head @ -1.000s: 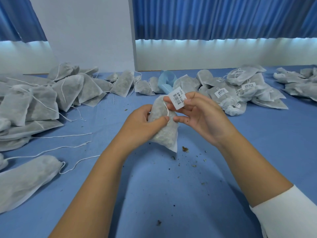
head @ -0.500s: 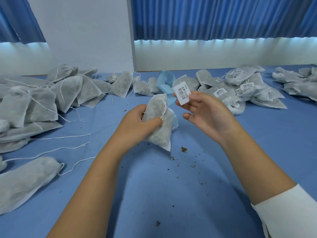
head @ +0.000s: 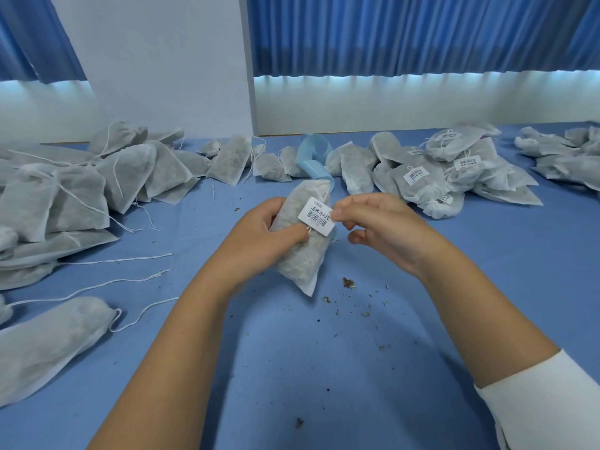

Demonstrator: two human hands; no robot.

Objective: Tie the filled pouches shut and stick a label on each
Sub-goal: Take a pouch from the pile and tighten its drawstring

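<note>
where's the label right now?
Head view, centre: the label is pinched at its right edge by the right hand, over the upper front of the pouch that the left hand grips.

Above the table (head: 324, 368) we hold a pouch (head: 302, 258) with a label (head: 316, 216) against its front. More pouches (head: 78, 196) lie left, labelled pouches (head: 418, 180) right, a scoop (head: 313, 157) behind.

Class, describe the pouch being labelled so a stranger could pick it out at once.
On the blue table, heaps of grey pouches lie left and at the back. In the middle the left hand grips one pouch. It alone is held, with the right hand pinching a white barcode label at its front.
</note>
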